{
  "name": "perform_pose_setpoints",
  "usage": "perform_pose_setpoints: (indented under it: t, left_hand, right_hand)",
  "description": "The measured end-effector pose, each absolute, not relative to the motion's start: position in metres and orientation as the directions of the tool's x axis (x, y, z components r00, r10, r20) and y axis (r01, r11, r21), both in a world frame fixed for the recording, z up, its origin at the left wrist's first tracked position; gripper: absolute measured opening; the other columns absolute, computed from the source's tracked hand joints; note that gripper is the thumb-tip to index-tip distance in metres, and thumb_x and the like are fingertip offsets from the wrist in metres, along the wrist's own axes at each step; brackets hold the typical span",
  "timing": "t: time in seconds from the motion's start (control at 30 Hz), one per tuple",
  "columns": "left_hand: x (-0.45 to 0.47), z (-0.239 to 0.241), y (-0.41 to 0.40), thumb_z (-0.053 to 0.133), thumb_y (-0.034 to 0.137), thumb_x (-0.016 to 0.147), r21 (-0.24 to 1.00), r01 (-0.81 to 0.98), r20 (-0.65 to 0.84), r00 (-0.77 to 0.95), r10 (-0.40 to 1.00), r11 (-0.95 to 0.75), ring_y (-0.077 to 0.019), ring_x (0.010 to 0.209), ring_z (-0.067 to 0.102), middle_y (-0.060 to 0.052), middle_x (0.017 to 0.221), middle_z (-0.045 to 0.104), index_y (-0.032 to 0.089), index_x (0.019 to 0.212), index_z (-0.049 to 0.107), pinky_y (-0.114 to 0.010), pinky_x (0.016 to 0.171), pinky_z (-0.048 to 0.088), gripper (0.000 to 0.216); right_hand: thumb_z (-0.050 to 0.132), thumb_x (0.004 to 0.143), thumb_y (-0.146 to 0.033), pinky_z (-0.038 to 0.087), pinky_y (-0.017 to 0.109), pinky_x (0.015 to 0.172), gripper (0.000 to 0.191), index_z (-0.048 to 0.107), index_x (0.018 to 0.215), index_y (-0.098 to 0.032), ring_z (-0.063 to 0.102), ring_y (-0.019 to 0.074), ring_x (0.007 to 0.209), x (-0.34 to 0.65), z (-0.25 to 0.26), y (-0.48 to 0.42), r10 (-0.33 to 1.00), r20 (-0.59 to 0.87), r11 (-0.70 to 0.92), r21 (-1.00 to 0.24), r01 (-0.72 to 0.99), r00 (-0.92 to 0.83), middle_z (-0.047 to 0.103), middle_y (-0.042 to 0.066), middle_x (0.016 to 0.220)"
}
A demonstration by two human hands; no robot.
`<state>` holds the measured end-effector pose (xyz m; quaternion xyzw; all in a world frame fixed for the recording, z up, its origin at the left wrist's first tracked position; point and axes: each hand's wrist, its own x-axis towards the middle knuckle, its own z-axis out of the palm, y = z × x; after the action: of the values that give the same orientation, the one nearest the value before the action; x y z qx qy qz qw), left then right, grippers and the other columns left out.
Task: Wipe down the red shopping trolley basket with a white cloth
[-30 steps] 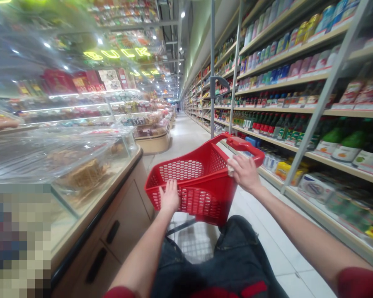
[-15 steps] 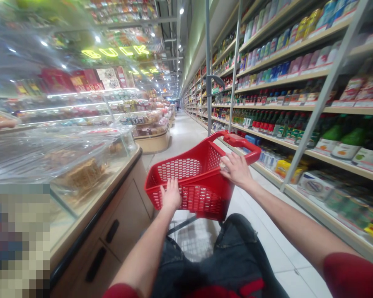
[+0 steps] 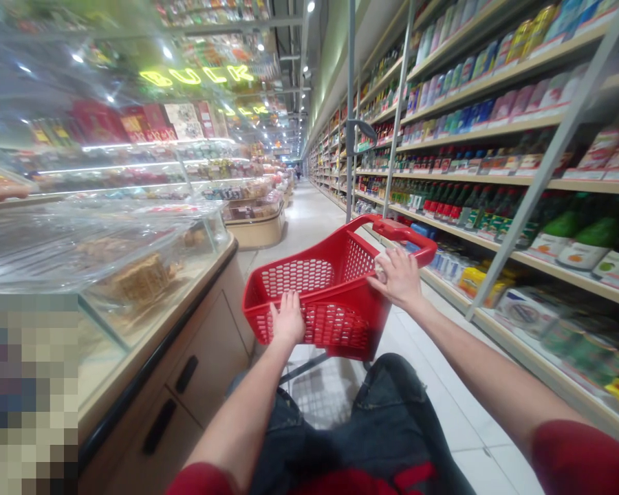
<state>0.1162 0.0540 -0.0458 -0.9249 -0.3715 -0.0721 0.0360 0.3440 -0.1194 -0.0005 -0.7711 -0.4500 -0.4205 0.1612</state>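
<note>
A red plastic shopping cart with honeycomb holes in its walls stands in front of my knees, turned at an angle, and no goods show inside it. My left hand has its fingers hooked over the near side rim. At the handle end, my right hand lies at the cart's near corner, just below the red handle. A small pale, crumpled-looking thing shows between its thumb and fingers; its kind cannot be made out. The inner side of both hands is hidden.
Shelves of bottles and cans line the right side. On the left stands a wooden counter with clear covers over packed food. A tiled aisle runs ahead between them, past a rounded display stand. A grey pole rises behind the cart.
The view has shifted slightly, so the surroundings sit a little higher and further right. Both hands stay at the same places on the cart, with little movement.
</note>
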Motion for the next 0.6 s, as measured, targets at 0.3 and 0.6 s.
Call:
perform_pose_setpoints:
  t: [0.3,0.6]
  left_hand:
    - [0.117,-0.049,0.052,0.037,0.015,0.073,-0.01,0.707,0.167,0.698,0.696,-0.707,-0.0223,0.135,0.01,-0.007,0.147,0.014,0.013,0.139,0.017,-0.054,0.106,0.012,0.069]
    - [0.112,-0.052,0.056,0.038,0.016,0.072,-0.026,0.673,0.191,0.729,0.657,-0.739,-0.0224,0.135,0.011,-0.007,0.147,0.015,0.011,0.139,0.016,-0.054,0.106,0.012,0.071]
  right_hand:
    - [0.039,0.085,-0.025,0.03,0.046,0.096,0.034,0.055,0.114,-0.016,0.035,0.0271,0.122,0.383,0.0,-0.137,0.476,0.85,-0.528,0.073,0.846,0.224,0.049,0.014,0.125]
    - [0.041,0.085,-0.02,0.028,0.045,0.099,0.032,0.055,0.114,-0.02,0.033,0.0246,0.124,0.346,-0.022,-0.119,0.641,0.766,-0.347,0.242,0.906,0.041,0.048,0.011,0.128]
